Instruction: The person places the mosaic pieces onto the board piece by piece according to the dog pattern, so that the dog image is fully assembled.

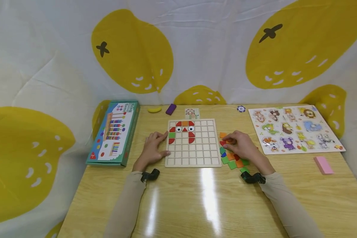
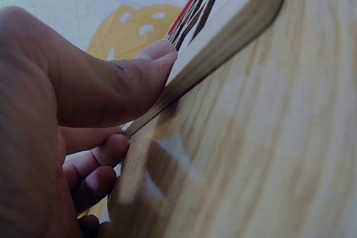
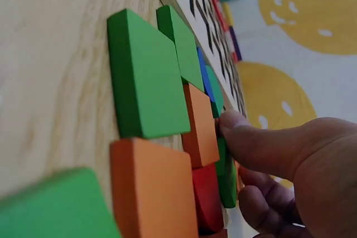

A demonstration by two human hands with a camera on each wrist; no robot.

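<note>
A wooden grid board [image 1: 196, 153] lies mid-table, with red, green, orange and eye-marked white tiles in its upper left cells. My left hand [image 1: 151, 148] rests at the board's left edge, its thumb [image 2: 128, 85] and index finger touching the side. Beyond the board's right side, my right hand [image 1: 241, 143] pinches a red rounded tile [image 1: 222, 143] over a loose pile. That pile holds green tiles [image 3: 148, 76], orange tiles [image 3: 153, 188], a red tile [image 3: 206, 196] and a blue one [image 3: 205, 76]. In the right wrist view the pinched tile is hidden behind the thumb.
A small pattern card [image 1: 191, 113] touches the board's far edge. Behind lie a yellow banana-shaped piece [image 1: 154, 110], a purple block [image 1: 171, 109] and a round chip [image 1: 241, 108]. A game box [image 1: 114, 132] stands left; an animal puzzle [image 1: 294, 129] and pink block [image 1: 323, 165] lie right.
</note>
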